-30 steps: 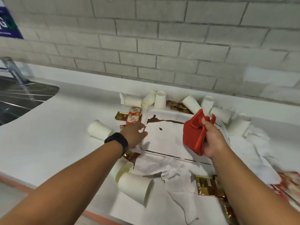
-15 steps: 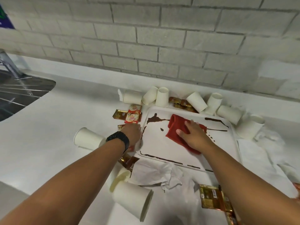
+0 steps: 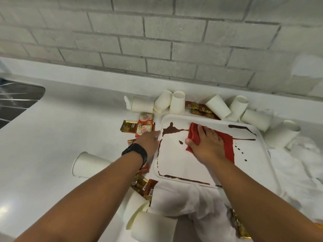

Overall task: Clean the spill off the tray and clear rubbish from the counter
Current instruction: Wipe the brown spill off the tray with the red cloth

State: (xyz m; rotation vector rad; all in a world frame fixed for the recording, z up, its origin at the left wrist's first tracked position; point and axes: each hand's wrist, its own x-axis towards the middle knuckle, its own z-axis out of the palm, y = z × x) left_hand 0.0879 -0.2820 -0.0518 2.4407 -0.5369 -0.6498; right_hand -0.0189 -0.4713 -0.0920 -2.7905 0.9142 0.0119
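A white tray lies on the counter, streaked with a dark brown spill at its far left, along its near edge and at its far right. My right hand presses flat on a red cloth in the tray's middle. My left hand, a black watch on its wrist, rests against the tray's left rim. White paper cups lie tipped behind the tray, with one at the left and others at the near edge.
Gold and red sachets are scattered left of the tray, behind it and near the front. Crumpled white tissues lie before the tray and to its right. A steel sink sits far left. A grey brick wall backs the counter.
My right hand brought the red cloth down from the air onto the tray and now presses it flat, slightly further right. My left hand stays at the tray's left rim.
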